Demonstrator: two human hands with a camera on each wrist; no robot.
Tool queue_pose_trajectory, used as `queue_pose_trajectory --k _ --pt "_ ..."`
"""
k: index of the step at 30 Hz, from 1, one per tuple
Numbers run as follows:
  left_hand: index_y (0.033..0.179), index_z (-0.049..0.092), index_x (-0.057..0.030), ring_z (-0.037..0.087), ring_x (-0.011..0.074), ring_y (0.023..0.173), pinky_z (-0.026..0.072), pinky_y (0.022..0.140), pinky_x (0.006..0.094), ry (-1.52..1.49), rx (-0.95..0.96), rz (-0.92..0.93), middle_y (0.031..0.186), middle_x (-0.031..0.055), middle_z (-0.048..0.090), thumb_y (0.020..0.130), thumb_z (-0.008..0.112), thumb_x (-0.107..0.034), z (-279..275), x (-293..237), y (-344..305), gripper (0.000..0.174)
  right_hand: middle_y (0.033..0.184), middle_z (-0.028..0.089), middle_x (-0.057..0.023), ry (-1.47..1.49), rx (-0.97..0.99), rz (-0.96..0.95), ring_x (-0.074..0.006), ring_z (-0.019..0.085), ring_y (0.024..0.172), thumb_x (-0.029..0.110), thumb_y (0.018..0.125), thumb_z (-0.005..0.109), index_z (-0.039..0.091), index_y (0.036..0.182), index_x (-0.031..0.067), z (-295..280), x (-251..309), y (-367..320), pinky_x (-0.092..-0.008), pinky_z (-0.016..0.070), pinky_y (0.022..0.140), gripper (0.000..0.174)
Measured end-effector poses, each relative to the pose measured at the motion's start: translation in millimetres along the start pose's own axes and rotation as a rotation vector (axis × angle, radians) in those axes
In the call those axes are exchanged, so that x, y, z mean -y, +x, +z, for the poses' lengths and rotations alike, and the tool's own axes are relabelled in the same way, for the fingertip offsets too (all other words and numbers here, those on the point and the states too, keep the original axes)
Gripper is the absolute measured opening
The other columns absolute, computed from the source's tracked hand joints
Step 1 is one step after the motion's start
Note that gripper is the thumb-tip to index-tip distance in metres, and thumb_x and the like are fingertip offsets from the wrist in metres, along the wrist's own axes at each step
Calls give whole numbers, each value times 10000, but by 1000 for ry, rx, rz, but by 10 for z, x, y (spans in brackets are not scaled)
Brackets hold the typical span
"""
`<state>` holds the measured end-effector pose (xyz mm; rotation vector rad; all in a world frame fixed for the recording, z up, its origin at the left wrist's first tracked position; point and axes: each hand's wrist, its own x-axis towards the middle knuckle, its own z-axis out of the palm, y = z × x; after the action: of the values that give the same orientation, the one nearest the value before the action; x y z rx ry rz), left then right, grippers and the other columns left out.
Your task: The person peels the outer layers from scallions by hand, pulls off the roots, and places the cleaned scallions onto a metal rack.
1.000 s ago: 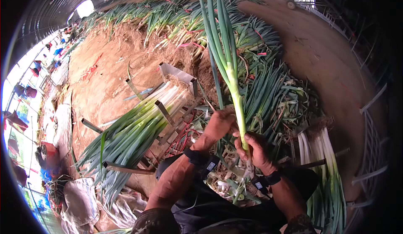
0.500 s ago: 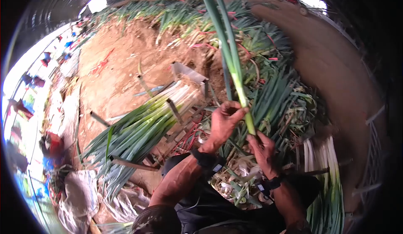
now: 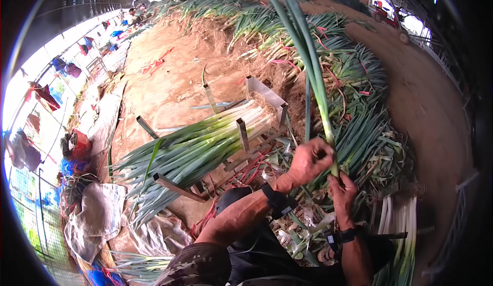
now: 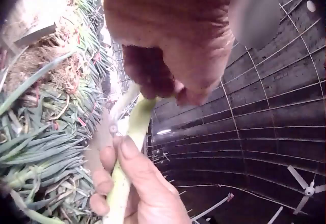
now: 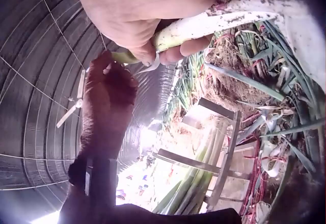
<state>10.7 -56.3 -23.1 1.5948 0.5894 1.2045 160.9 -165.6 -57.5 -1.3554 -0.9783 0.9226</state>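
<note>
left grip (image 3: 309,161), right grip (image 3: 343,192): holding one green onion (image 3: 324,112) | onion-laden metal rack (image 3: 243,134) leftward | onion heap (image 3: 362,136) beyond

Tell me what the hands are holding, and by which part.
A green onion: the right hand grips its pale lower stalk; the left hand holds it higher, toward the leaves.

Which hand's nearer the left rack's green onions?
Left. In the head view, the left hand is right of the racked green onions; the right hand is farther right and lower.

No readable lettering, no legible numbers — or brands.
</note>
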Motion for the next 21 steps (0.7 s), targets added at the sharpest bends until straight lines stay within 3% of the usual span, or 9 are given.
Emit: queue_pose_trajectory --k 1,4,5,7,9,11,16,20,21 --pt "914 639 -18 658 184 827 529 740 325 91 146 185 885 73 648 831 716 -5 -12 -47 -12 114 885 569 58 -26 -11 -109 -53 491 772 58 913 681 662 1167 -12 -12 -101 73 -217 445 687 265" --pt "953 666 -31 650 319 866 523 746 381 161 622 264 899 117 648 759 737 -38 49 -75 -100 207 937 604 49 -60 -40 -320 -54 517 845 20 892 643 665 1168 -10 -109 -216 159 -234 459 764 278" --pt "988 683 -24 657 260 806 517 717 360 152 653 307 857 99 660 806 763 -106 20 -42 -75 214 1001 657 22 -107 -14 -295 -66 543 890 52 908 664 676 1164 -8 -179 -252 123 -252 472 790 263" --pt "998 697 -13 640 175 736 497 659 330 115 724 -187 827 63 677 870 770 -269 -138 -149 2 295 1013 680 9 -186 -79 -357 -69 565 909 92 928 683 690 1152 0 -203 -339 95 -248 481 787 242" --pt "999 724 -18 568 90 672 464 602 295 16 251 -335 799 49 671 920 701 -448 -176 -246 73 437 953 676 14 -99 -101 -253 -59 578 850 105 957 667 692 1159 -1 -104 -248 29 -220 482 740 229" --pt "989 707 -16 614 89 705 442 583 253 -64 -3 -344 831 40 698 922 670 -508 -265 -243 210 498 937 668 20 -104 -41 -214 -52 573 828 101 953 672 689 1159 -6 -62 -194 -32 -212 476 715 233" --pt "999 681 9 613 104 671 476 616 246 -199 -50 -390 825 63 707 932 694 -406 -386 68 327 420 880 697 -86 -335 36 -158 -83 619 803 71 891 694 661 1178 5 -39 -221 -103 -253 505 714 296" --pt "1013 692 8 614 101 682 487 645 253 -243 -7 -288 830 49 706 940 702 -331 -294 -24 274 347 1148 687 -74 -112 30 -190 -123 638 1021 82 905 673 606 1309 21 -139 -119 147 -264 540 791 414" --pt "1018 693 5 613 98 693 487 652 252 -234 7 -296 835 44 705 939 705 -314 -266 -30 258 329 1100 699 -91 -106 61 -173 -136 652 1000 112 903 700 634 1256 8 -102 220 156 -272 551 779 374"
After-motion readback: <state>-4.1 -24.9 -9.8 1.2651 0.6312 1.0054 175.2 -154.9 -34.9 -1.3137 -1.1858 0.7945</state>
